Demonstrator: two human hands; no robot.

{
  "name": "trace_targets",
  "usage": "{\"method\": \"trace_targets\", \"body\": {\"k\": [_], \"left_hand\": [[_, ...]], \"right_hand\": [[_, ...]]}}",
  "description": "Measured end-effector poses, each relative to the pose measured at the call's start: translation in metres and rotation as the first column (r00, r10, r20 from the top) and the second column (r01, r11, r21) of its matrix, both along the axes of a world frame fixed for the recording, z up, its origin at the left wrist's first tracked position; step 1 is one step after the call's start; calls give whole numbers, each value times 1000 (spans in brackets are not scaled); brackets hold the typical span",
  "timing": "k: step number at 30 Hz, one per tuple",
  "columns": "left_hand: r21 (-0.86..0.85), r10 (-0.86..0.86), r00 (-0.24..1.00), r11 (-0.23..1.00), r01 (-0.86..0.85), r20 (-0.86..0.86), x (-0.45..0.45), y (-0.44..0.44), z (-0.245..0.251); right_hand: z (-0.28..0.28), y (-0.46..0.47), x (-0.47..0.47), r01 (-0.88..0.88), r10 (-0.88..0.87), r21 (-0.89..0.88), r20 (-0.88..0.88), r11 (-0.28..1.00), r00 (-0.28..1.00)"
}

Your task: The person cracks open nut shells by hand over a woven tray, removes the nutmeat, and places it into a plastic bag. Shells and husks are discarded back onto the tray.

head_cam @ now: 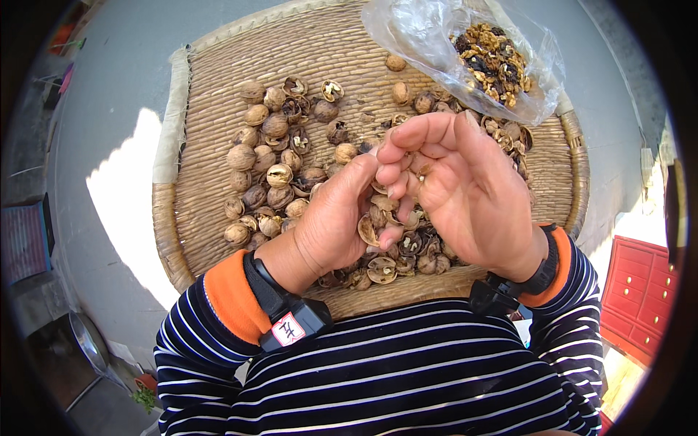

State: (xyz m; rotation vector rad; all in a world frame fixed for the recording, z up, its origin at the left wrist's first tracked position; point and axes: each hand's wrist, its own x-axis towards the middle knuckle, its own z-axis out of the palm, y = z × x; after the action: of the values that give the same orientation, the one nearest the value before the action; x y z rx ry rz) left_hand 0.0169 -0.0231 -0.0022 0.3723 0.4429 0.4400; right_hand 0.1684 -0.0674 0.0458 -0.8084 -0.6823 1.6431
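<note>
My left hand (339, 204) is curled around pieces of walnut shell, with a half shell (368, 231) showing at the edge of its palm. Its thumb tip meets the fingers of my right hand (469, 185). That right palm is turned toward me, fingers bent, and small walnut crumbs (421, 175) lie by the finger bases. Whether the right fingertips pinch anything is hidden. Below both hands are cracked walnut shells (381, 269). Left of them spreads a group of walnuts (275, 126), some whole and some broken, on a woven wicker surface (218, 71).
A clear plastic bag (414, 41) with walnut kernels (493, 65) lies at the far right of the wicker. More shells (512, 133) sit beyond my right hand. A red drawer cabinet (635, 294) stands at the right, and a potted plant (144, 395) at the lower left.
</note>
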Motion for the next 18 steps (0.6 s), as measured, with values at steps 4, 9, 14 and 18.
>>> {"method": "trace_targets", "body": {"k": [4,9,14,18], "left_hand": [[-33,-25,997,999,23,-73,2,-6,-4],[6,-33,997,999,33,-64,0,-4,-9],[16,14,998,1000,-13,-62,0,-3,-9],[54,23,996,998,-19,-82,0,-3,-10]], "right_hand": [[0,2,-7,-67,63,65,60,996,996],[3,2,-8,-132,129,24,98,991,987],[9,0,-10,-138,143,-54,114,989,983],[7,1,-11,-157,157,-18,67,988,985]]}}
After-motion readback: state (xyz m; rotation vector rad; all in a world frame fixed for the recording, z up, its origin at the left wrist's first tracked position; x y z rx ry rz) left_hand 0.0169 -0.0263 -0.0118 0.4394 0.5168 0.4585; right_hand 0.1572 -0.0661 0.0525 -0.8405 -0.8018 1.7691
